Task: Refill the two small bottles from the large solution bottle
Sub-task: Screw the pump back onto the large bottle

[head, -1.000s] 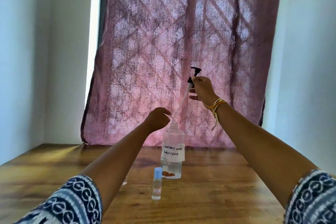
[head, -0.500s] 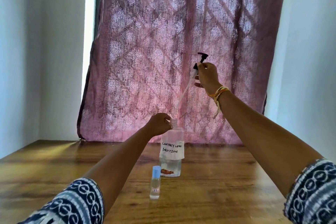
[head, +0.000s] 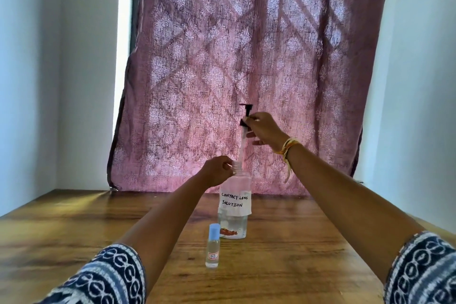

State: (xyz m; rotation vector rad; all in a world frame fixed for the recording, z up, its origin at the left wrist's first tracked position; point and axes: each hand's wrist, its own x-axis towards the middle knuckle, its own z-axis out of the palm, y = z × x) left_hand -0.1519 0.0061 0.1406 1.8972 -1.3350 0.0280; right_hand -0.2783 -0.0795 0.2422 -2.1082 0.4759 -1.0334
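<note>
Left hand [head: 216,172]: grips the big bottle's [head: 234,207] neck.
Right hand [head: 265,129]: pinches the pump [head: 246,116], tube just above the mouth.
Risk: the tube may drip on the desk [head: 296,242]; a jolt could topple the small bottle [head: 213,247] nearby.

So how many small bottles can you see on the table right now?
1: the small bottle with the blue cap stands just in front of the large solution bottle. A second may be hidden behind the left arm.
</note>
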